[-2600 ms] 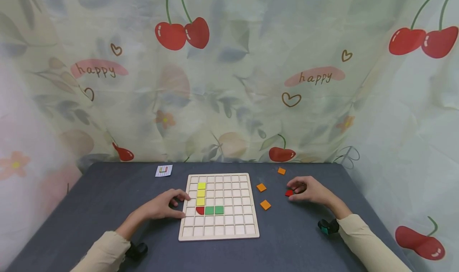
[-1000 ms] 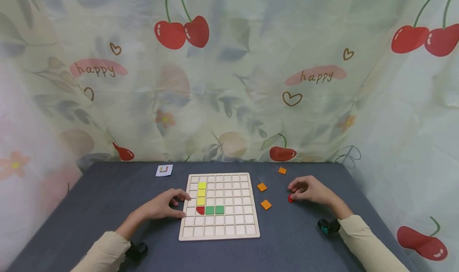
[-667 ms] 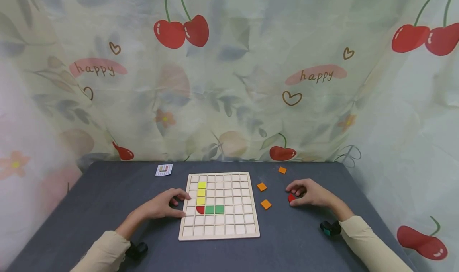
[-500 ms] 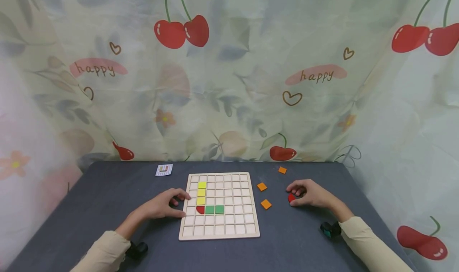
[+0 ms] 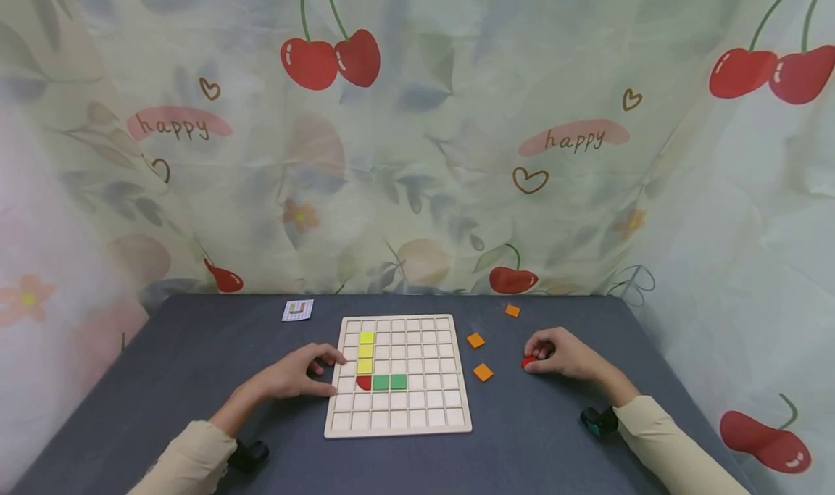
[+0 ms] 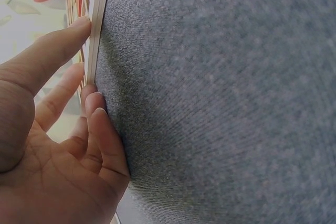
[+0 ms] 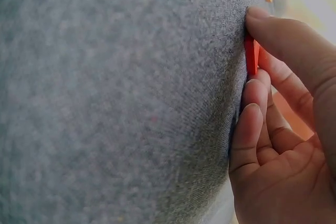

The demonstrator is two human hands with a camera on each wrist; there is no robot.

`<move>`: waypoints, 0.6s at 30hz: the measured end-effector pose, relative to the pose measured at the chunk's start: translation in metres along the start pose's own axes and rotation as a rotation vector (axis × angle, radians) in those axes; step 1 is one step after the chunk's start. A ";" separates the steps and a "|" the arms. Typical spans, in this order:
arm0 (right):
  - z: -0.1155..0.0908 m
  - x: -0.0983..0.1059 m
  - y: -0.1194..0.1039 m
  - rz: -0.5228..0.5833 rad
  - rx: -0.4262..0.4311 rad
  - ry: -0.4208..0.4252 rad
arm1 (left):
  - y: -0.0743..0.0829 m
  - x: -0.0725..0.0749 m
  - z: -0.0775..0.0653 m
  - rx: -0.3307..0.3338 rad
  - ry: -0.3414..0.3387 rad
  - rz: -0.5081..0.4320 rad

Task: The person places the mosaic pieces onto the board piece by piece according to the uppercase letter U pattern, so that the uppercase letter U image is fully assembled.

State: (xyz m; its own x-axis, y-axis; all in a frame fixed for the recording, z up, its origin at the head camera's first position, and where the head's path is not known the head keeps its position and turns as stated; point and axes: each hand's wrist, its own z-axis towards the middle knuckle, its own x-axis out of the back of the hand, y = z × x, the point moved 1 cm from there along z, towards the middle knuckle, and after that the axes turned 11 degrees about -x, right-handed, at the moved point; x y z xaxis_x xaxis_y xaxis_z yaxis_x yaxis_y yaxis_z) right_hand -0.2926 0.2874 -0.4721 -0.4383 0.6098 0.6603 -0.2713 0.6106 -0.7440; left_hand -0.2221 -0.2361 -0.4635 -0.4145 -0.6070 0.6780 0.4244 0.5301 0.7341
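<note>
A pale wooden grid board (image 5: pixel 417 431) lies on the dark table. Three yellow square tiles (image 5: pixel 366 351), a red rounded tile (image 5: pixel 363 383) and two green square tiles (image 5: pixel 389 383) fill an L of its cells. My left hand (image 5: pixel 296 373) rests at the board's left edge, thumb and index fingertip touching the rim, spread apart; the left wrist view shows the thumb (image 6: pixel 63 40) against the side. Right of the board my right hand (image 5: pixel 562 354) pinches a red tile (image 7: pixel 252 55) between thumb and fingers, close over the tabletop. The fingers hide part of this tile.
Three orange square tiles (image 5: pixel 483 372) lie scattered between the board and my right hand, one of them toward the back. A small printed card (image 5: pixel 297 310) with a coloured pattern lies behind the board at the left. A patterned curtain (image 5: pixel 417 154) stands behind the table.
My right hand has turned the red tile so its rounded side showed, then drawn its fingers closer round it and shifted slightly nearer. The left hand and board have stayed put.
</note>
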 end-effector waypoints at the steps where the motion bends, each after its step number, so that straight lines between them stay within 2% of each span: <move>1: 0.000 0.000 -0.001 0.001 0.004 0.001 | 0.000 0.000 0.000 0.003 0.000 0.001; 18: -0.002 -0.001 -0.004 0.004 0.014 -0.011 | 0.001 -0.001 0.001 0.013 0.005 0.016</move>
State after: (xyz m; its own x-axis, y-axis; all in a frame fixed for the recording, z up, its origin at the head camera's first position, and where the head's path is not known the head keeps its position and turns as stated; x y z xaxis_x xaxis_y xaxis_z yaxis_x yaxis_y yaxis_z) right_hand -0.2899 0.2856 -0.4696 -0.4486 0.6064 0.6565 -0.2815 0.6014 -0.7478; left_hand -0.2220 -0.2350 -0.4633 -0.4035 -0.6017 0.6893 0.4205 0.5471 0.7238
